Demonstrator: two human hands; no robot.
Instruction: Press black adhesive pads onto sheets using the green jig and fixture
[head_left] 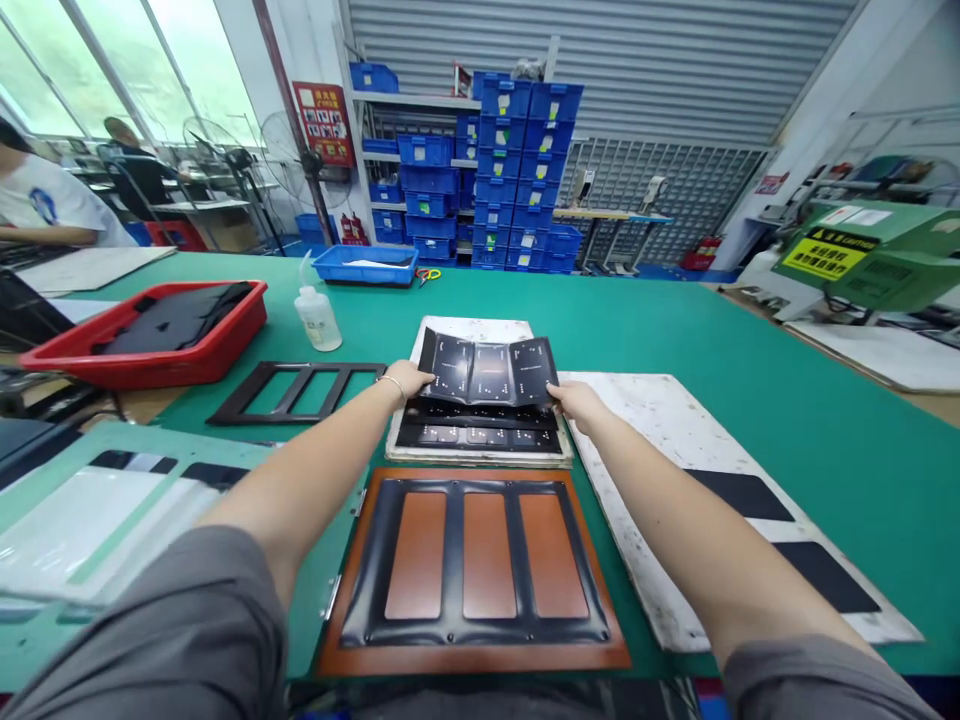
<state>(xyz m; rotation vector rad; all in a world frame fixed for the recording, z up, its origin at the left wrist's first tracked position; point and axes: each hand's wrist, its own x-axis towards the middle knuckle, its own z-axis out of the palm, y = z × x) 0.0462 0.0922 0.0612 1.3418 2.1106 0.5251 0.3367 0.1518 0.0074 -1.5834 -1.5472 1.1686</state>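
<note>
A black three-panel sheet (491, 370) with small white marks is held up by its two sides, slightly bent. My left hand (409, 380) pinches its left edge, and my right hand (576, 400) pinches its right edge. Beneath it, more black panel sheets (480, 436) lie on a white board (480, 326). Nearer to me, a black frame with three openings (452, 560) rests on a brown board (480, 658). Another black frame (296, 390) lies left of my left hand.
At the left are a red tray (150, 352) of black pieces, a clear bottle (319, 318) and a green template (300, 600). A white board (637, 420) with black pieces lies right. Behind are a blue tray (365, 268) and scissors (427, 276). A green machine (870, 255) stands far right.
</note>
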